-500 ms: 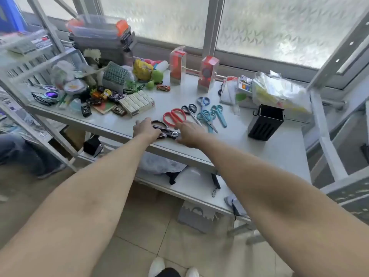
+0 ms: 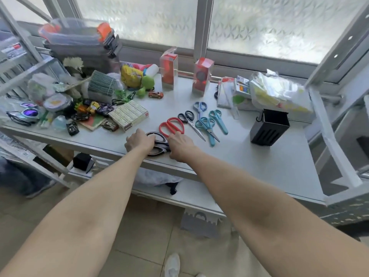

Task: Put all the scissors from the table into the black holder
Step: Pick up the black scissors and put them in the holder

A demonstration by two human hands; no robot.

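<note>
both hands on blk scissors, holder apart

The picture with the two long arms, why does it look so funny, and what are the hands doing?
The camera sits on a person's head and looks down, so you see their own arms stretching out. It is a wide lens, which makes the arms look long. The left hand and right hand both rest on the black scissors near the front edge of the grey table. More scissors lie just behind: red scissors, a small black pair, and blue ones. The black holder stands to the right, apart from them. Toys and boxes crowd the left side.
</note>
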